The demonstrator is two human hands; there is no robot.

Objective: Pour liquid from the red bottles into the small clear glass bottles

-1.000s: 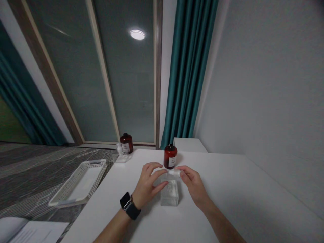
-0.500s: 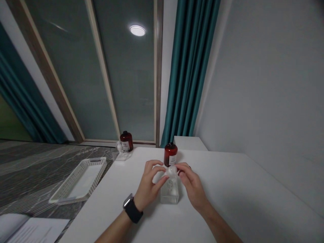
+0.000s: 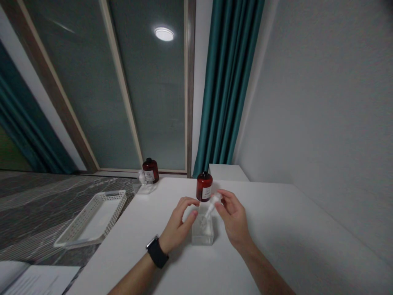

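A small white piece with a rounded head and a narrow stem point(image 3: 210, 207) is pinched between the thumb and fingers of my right hand point(image 3: 233, 217). It tilts, stem down to the left, over a clear rectangular container point(image 3: 202, 237) whose contents I cannot make out. On the container's left side, my left hand point(image 3: 178, 224) has its thumb and fingers apart and holds nothing. Right behind the container stands a reddish-brown bottle point(image 3: 204, 186) with a black cap and a white label.
A second reddish-brown bottle point(image 3: 150, 171) stands at the table's far left corner, beside a white object point(image 3: 141, 177) on a clear tray. Left of the white table point(image 3: 138, 229) are a white perforated basket point(image 3: 76, 217) and an open book point(image 3: 39, 278).
My left fingers have come away from the white piece. My right hand now holds it alone, tilted, with its stem showing. The view has shifted slightly.
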